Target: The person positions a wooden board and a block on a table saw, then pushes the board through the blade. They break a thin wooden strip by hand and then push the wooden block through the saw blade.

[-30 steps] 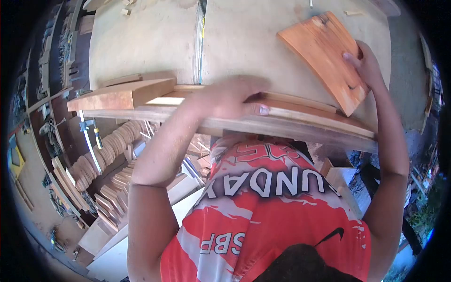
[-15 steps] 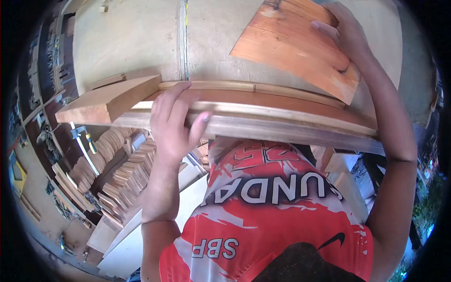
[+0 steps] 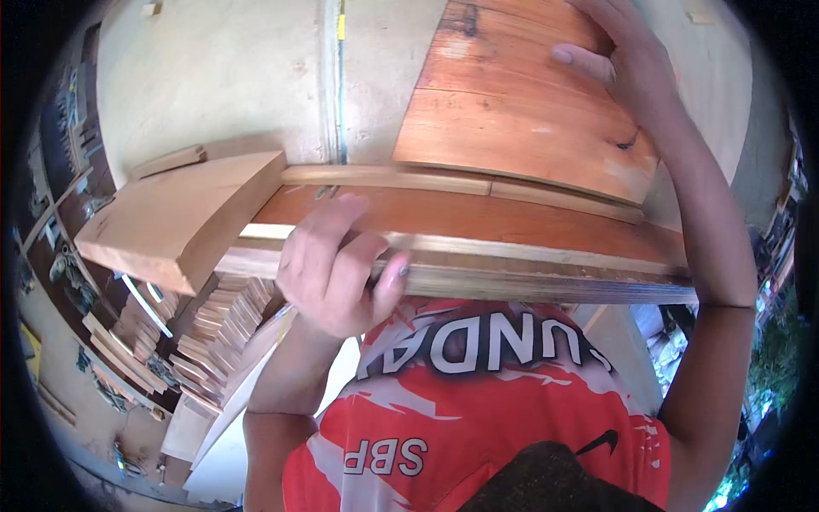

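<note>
My right hand [image 3: 627, 60] is on a wide reddish wooden board [image 3: 520, 102], its thumb stretched over the face and the other fingers partly cut off by the upper frame edge. The board lies on the pale plywood tabletop [image 3: 230, 77], its near edge beside a thin wooden strip [image 3: 384, 177]. Slightly blurred, my left hand [image 3: 337, 277] is over the front rail [image 3: 512, 252], fingers loosely bent and thumb apart, with nothing visible in it. Between strip and rail runs a reddish-brown panel [image 3: 461, 218]. A small dark metal-looking piece [image 3: 325, 193] lies near my left fingertips.
A thick curved wooden block [image 3: 188, 205] sits left of my left hand, overhanging the front edge. Below it are stacked cut wood pieces [image 3: 222, 328] and a clamp bar [image 3: 147, 305]. A seam crosses the tabletop, and a small wood scrap [image 3: 152, 9] lies at the back.
The wide board has swung straighter and come down nearer the strip, with my right hand on it. My left fingers have bent more. The whole view has shifted slightly.
</note>
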`<control>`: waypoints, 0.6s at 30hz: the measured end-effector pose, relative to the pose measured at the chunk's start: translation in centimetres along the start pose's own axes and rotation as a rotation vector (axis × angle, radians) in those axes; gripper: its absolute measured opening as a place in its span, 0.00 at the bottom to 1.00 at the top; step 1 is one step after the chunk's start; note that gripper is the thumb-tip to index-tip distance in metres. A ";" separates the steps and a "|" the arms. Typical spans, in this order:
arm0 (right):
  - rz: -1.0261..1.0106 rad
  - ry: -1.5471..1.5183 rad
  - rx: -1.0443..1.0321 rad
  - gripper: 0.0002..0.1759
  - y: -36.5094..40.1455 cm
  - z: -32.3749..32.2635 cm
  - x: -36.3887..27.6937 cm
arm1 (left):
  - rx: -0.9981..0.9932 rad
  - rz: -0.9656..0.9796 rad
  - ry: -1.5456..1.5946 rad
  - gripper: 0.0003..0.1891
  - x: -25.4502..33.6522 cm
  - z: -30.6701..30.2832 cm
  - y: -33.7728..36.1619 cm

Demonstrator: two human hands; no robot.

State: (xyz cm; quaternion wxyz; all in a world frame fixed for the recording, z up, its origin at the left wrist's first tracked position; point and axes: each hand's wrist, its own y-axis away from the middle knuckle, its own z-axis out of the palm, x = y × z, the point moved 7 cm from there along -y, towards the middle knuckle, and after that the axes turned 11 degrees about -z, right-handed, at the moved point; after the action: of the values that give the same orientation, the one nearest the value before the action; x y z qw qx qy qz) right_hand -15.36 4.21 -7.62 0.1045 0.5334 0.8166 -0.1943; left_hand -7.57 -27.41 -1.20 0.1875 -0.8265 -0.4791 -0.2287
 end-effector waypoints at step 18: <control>-0.013 0.094 0.043 0.36 0.0 0.6 -3.5 | 0.256 0.016 -0.069 0.10 1.1 -0.8 0.0</control>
State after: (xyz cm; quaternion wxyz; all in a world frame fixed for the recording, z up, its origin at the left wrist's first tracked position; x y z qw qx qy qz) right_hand -13.99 1.07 -6.83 0.0532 0.5386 0.8197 -0.1875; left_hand -7.28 -27.05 0.07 0.2766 -0.8069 -0.5040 -0.1357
